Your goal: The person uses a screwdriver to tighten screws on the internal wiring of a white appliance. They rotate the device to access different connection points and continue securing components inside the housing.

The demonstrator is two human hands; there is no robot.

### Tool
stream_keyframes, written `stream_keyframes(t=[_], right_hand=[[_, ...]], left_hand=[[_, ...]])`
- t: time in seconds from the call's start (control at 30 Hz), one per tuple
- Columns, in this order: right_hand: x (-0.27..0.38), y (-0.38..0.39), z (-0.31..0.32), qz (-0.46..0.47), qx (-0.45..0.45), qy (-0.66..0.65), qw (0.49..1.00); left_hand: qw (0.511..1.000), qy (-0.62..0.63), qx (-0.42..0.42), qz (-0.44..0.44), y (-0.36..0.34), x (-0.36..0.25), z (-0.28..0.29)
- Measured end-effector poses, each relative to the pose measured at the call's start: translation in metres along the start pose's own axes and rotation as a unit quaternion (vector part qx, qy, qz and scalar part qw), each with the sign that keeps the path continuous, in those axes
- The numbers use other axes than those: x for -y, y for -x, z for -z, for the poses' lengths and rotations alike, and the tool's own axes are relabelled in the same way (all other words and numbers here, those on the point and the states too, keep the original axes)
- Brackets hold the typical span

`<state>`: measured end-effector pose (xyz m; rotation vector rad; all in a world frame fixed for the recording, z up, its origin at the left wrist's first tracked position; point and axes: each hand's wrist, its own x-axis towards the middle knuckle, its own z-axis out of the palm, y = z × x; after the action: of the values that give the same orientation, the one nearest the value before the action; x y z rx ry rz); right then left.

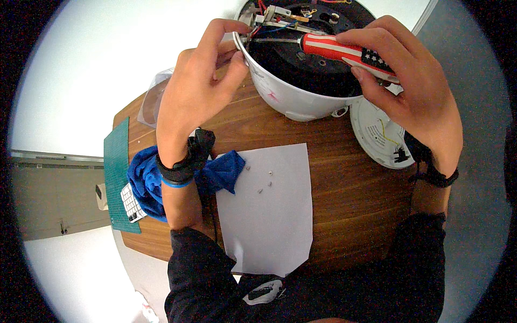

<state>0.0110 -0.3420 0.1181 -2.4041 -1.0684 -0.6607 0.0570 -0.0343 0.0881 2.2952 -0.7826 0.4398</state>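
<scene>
A white, bowl-shaped appliance housing point(291, 96), which looks like a rice cooker's body, sits at the far side of the table with its dark inside facing up. Wires and metal parts point(280, 20) show within. My left hand point(207, 75) pinches its left rim; what else may be between the fingertips is hidden. In my right hand point(404, 67) is a screwdriver point(336, 47) with a red, white and dark starred handle, held nearly level. Its shaft points left across the opening, its tip by the rim near my left fingers.
Several small screws point(270, 173) lie on a white paper sheet point(264, 226). Right of the housing rests a round white base plate point(371, 126). At left are a blue cloth point(144, 180), a white keypad device point(131, 202), a green mat point(119, 161) and a clear plastic container point(151, 102).
</scene>
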Motion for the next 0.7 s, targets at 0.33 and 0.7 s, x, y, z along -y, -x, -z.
stream_keyframes(t=[0.33, 0.7], right_hand=[[-0.002, 0.000, -0.001, 0.018, 0.006, 0.004, 1.000], [-0.006, -0.001, 0.006, 0.052, 0.056, -0.012, 0.997]], left_hand=[[1.000, -0.014, -0.010, -0.013, 0.001, 0.001, -0.002], [0.999, -0.036, 0.002, 0.015, 0.002, -0.006, 0.003]])
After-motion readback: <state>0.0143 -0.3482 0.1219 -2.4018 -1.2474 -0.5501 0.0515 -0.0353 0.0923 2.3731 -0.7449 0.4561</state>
